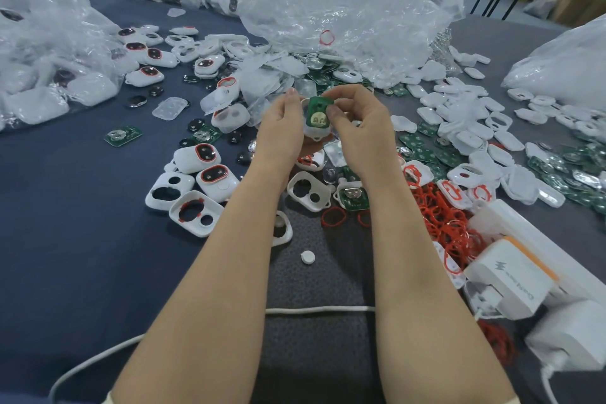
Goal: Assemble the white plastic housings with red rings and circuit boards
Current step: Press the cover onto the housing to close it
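Both hands meet above the middle of the table. My left hand (281,128) cups a white plastic housing (314,132) from the left. My right hand (355,123) pinches a green circuit board (317,112) with a round metal battery clip, which lies in the housing's open side. Loose red rings (439,216) are heaped to the right of my right forearm. Empty housings (193,212) and housings with red rings fitted (206,155) lie to the left. More green boards (423,149) are scattered to the right.
Crumpled clear plastic bags (344,6) of parts crowd the back and left of the dark cloth table. White power adapters (511,282) on a strip sit at the right front. A white cable (318,309) runs under my forearms. Small black discs (196,124) dot the left.
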The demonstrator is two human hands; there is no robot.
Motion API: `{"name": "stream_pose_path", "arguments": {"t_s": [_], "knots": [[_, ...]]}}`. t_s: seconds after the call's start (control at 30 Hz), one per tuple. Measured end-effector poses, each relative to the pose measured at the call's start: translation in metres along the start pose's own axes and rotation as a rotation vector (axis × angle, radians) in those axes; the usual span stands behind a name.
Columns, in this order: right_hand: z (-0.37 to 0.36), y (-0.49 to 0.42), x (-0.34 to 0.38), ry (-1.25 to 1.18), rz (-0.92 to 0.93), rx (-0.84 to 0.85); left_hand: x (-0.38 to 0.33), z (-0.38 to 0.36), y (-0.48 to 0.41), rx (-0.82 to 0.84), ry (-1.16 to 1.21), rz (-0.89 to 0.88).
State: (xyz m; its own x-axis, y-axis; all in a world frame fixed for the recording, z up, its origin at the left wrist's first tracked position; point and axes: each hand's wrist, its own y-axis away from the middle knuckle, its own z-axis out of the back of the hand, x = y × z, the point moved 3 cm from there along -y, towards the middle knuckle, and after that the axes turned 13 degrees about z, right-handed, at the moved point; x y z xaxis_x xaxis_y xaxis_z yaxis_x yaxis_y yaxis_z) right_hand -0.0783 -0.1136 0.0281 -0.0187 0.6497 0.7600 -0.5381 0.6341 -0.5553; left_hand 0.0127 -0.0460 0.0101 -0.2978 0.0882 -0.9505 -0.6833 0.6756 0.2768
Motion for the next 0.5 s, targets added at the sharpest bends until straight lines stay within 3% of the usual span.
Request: {"name": "stream_pose_path", "arguments": {"t_s": [0.5], "knots": [[-0.0017, -0.0015, -0.0056, 0.160, 0.024, 0.013, -0.0017, 0.0006, -0.0007, -0.006, 0.028, -0.020]]}}
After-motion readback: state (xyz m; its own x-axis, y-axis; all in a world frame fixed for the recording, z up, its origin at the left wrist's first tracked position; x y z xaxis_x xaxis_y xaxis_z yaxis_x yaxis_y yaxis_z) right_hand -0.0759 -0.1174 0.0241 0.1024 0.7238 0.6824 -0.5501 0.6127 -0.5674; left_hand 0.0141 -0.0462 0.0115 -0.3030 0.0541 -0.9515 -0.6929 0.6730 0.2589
